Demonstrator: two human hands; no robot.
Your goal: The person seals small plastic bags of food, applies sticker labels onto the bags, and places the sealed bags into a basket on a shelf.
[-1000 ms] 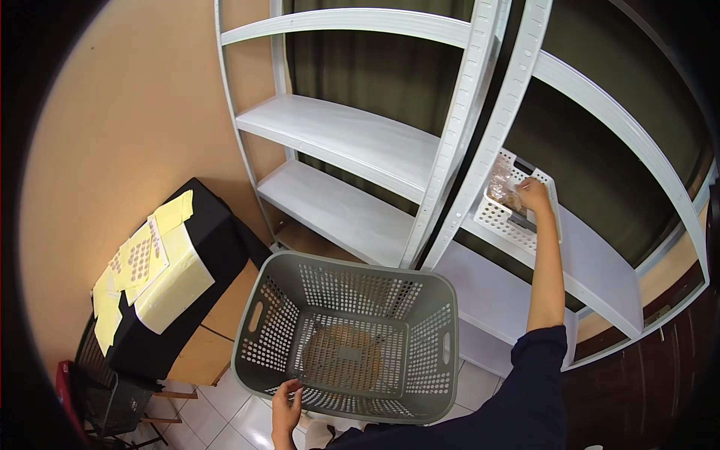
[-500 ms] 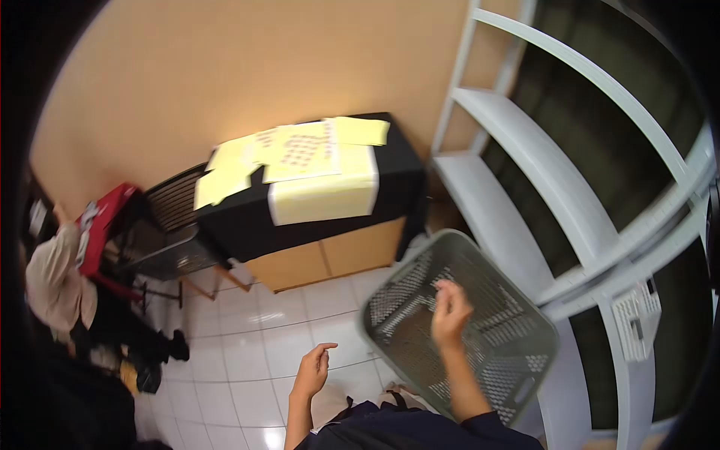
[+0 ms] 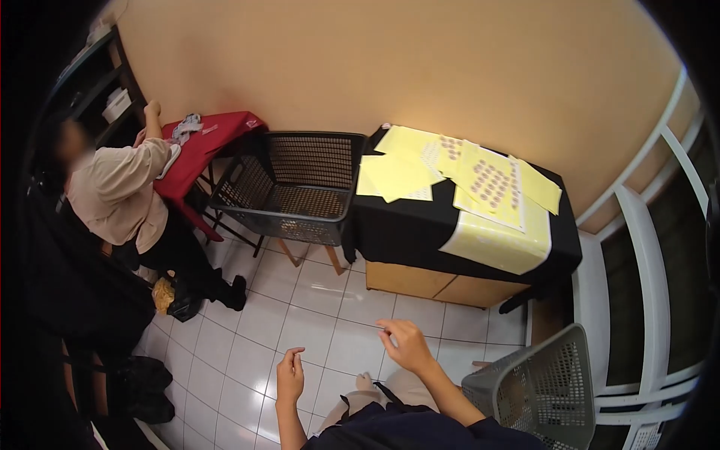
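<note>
My left hand [image 3: 290,375] hangs over the tiled floor, fingers loosely bent, with nothing in it. To its right and a little higher, my right hand [image 3: 407,348] is also free, its index finger reaching out to the left. Neither hand touches anything. Nearest to my right arm stands a grey-green plastic laundry basket [image 3: 541,382] with perforated sides. Ahead, yellow sheets [image 3: 491,185] printed with small round marks lie on a black-covered table [image 3: 405,234].
A black perforated basket [image 3: 300,187] stands raised on wooden legs. At left, a person [image 3: 124,195] bends over a red-covered table [image 3: 196,154] with grey cloth on it. A white shelf rack [image 3: 645,262] rises on the right. White floor tiles [image 3: 300,319] lie below.
My view has swung left, so the black basket and the person show more fully. My right hand has moved from over the grey-green basket to over the floor.
</note>
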